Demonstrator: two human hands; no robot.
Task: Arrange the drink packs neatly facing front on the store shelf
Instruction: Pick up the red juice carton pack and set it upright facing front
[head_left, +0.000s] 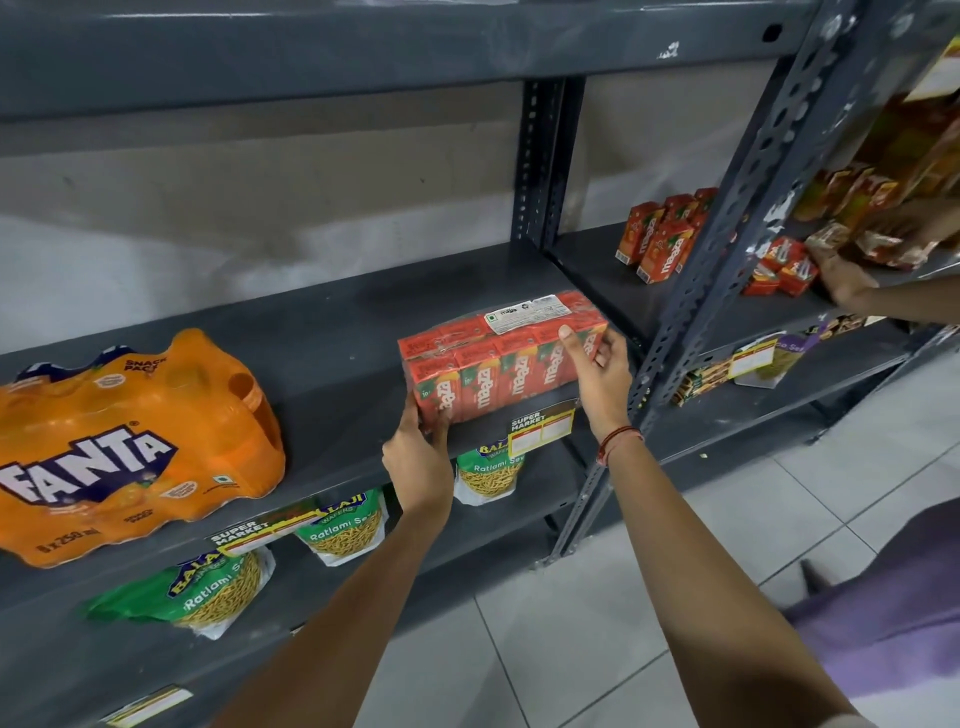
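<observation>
- Red shrink-wrapped drink pack (501, 358) sits at the grey shelf (332, 343) front edge
- left hand (418, 457) grips its lower left corner
- right hand (597, 379) clasps its right end
- orange Fanta pack (130, 457) lies well apart, leftward

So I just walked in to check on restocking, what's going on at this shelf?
A person is setting a shrink-wrapped pack of red Maaza drink cartons at the front edge of the grey shelf. The left hand holds its lower left corner, and the right hand holds its right end, labels facing out. An orange Fanta pack sits further left on the same shelf. In the next bay, another person's hand is at some small cartons.
</observation>
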